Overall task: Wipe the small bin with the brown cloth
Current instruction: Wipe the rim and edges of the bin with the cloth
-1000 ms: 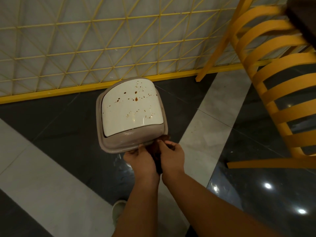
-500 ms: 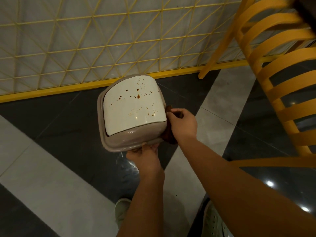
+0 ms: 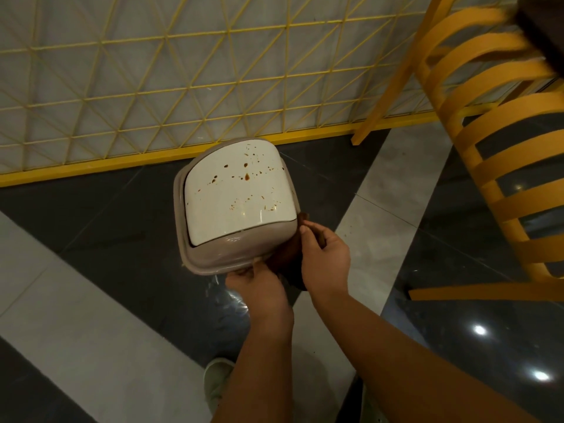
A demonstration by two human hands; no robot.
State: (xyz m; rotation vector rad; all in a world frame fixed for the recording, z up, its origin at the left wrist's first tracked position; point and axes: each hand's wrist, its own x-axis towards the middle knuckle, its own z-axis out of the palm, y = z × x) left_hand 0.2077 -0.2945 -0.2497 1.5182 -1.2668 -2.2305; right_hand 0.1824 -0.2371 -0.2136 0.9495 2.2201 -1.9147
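The small bin [image 3: 213, 257] is held above the floor, seen from the top. It has a grey rim and a white swing lid [image 3: 238, 193] spotted with brown stains. My left hand [image 3: 256, 288] grips the near edge of the bin's rim. My right hand [image 3: 325, 257] holds the brown cloth [image 3: 288, 261] against the bin's right near side, fingers curled on it. Most of the cloth is hidden behind my right hand and the bin.
A yellow slatted chair [image 3: 488, 166] stands close on the right. A yellow wire-grid panel [image 3: 183, 71] with a yellow base rail runs along the back. Below is a glossy dark and grey tiled floor [image 3: 91, 300]; my shoe [image 3: 218, 380] shows near the bottom.
My right hand with the cloth slid up the bin's right side, then came back down toward the near right corner. The bin has turned a little in my left hand's grip.
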